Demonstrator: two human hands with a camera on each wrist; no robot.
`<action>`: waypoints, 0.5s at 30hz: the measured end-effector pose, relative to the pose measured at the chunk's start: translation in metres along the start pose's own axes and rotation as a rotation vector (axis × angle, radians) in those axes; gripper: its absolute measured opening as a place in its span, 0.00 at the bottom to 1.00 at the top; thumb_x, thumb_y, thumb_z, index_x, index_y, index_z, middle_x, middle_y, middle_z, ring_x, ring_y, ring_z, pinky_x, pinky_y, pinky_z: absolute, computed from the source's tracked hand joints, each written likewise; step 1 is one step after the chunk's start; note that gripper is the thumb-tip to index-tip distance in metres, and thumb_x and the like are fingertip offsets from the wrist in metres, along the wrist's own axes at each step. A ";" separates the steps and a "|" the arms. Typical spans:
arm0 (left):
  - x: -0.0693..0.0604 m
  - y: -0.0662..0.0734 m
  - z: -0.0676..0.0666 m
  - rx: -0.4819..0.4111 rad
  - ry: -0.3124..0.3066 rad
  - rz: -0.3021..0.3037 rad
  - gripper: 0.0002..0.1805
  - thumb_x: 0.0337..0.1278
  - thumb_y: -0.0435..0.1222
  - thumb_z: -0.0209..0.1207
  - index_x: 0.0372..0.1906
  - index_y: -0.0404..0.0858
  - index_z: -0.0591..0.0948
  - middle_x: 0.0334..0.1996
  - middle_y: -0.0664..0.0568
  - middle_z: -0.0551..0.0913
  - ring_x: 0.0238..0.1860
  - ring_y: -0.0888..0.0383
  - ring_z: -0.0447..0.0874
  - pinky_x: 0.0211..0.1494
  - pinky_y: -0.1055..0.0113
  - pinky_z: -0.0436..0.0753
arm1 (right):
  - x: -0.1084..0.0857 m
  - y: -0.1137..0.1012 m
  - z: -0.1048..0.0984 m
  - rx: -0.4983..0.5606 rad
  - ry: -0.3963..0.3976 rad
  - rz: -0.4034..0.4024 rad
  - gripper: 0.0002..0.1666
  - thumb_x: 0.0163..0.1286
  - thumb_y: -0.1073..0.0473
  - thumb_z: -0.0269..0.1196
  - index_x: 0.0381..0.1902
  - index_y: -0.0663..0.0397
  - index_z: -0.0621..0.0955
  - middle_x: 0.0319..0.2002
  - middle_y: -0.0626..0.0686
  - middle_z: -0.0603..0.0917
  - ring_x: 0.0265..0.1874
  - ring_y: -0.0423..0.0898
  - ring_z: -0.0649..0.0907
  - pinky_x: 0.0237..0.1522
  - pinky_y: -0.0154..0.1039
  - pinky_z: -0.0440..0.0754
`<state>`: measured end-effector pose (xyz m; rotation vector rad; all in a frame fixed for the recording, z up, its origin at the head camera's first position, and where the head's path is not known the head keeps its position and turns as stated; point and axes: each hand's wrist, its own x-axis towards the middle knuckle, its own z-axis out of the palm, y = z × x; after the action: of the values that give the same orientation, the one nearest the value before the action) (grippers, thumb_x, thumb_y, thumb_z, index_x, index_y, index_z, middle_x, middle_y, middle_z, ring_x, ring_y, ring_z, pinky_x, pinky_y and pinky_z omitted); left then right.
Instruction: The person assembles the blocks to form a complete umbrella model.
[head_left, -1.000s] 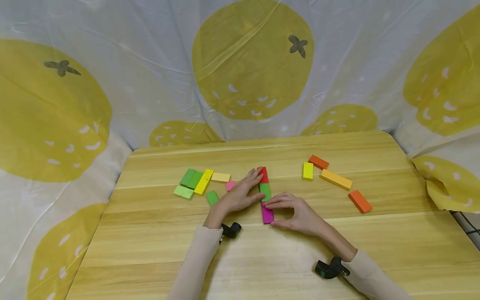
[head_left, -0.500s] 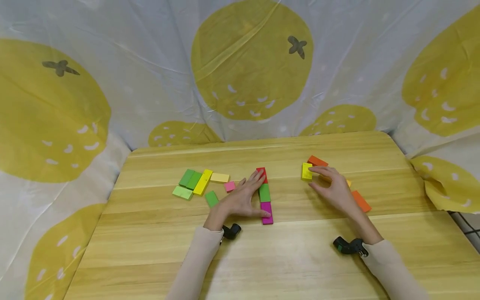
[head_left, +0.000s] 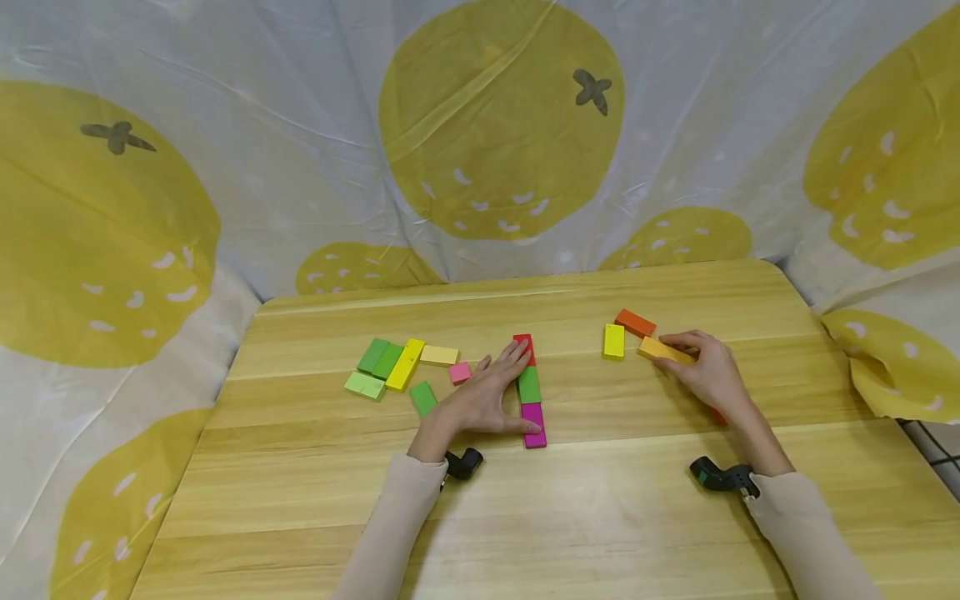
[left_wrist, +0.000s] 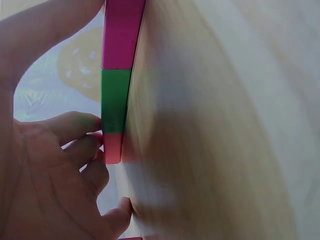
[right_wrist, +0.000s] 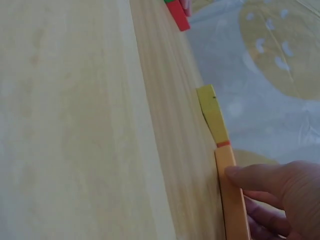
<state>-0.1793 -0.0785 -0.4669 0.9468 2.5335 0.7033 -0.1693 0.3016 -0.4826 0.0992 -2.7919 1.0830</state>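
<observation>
Three blocks lie end to end on the table: a red block [head_left: 523, 343], a green block [head_left: 529, 385] and a magenta block [head_left: 534, 437]. Along their left side rests my left hand [head_left: 480, 402], its fingers extended at the red end and its thumb on the magenta block. In the left wrist view the fingertips touch the side of the row. Over at the right, my right hand [head_left: 708, 371] pinches a light-orange block [head_left: 662, 350] that lies on the table. The right wrist view has the thumb on its near face and fingers behind it.
A yellow block [head_left: 613, 342] and a dark-orange block [head_left: 635, 322] lie beyond the right hand, which mostly covers another orange block [head_left: 718, 415]. Left of the row sit a pink block [head_left: 460, 373], a cream block [head_left: 439, 356], a long yellow block [head_left: 406, 365] and several green blocks.
My right hand has left the magenta block, passed near the yellow block and moved right to the light-orange block. The left thumb has shifted down onto the magenta block.
</observation>
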 end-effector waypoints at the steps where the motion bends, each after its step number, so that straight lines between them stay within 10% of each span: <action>1: 0.000 0.000 0.000 -0.002 0.000 -0.002 0.64 0.53 0.62 0.71 0.84 0.38 0.49 0.86 0.50 0.40 0.86 0.54 0.33 0.87 0.44 0.41 | 0.000 0.001 0.000 -0.005 0.000 -0.009 0.22 0.67 0.59 0.73 0.56 0.64 0.86 0.52 0.66 0.85 0.51 0.65 0.84 0.48 0.36 0.79; 15: -0.007 0.006 0.002 -0.006 -0.020 -0.021 0.64 0.53 0.62 0.71 0.85 0.42 0.48 0.86 0.54 0.39 0.86 0.57 0.32 0.86 0.43 0.37 | 0.002 0.003 0.000 0.008 0.029 -0.104 0.19 0.66 0.60 0.73 0.54 0.62 0.88 0.49 0.64 0.87 0.49 0.62 0.84 0.45 0.21 0.71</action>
<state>-0.1707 -0.0791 -0.4641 0.9195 2.5187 0.6919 -0.1719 0.3032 -0.4843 0.2251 -2.7236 1.0621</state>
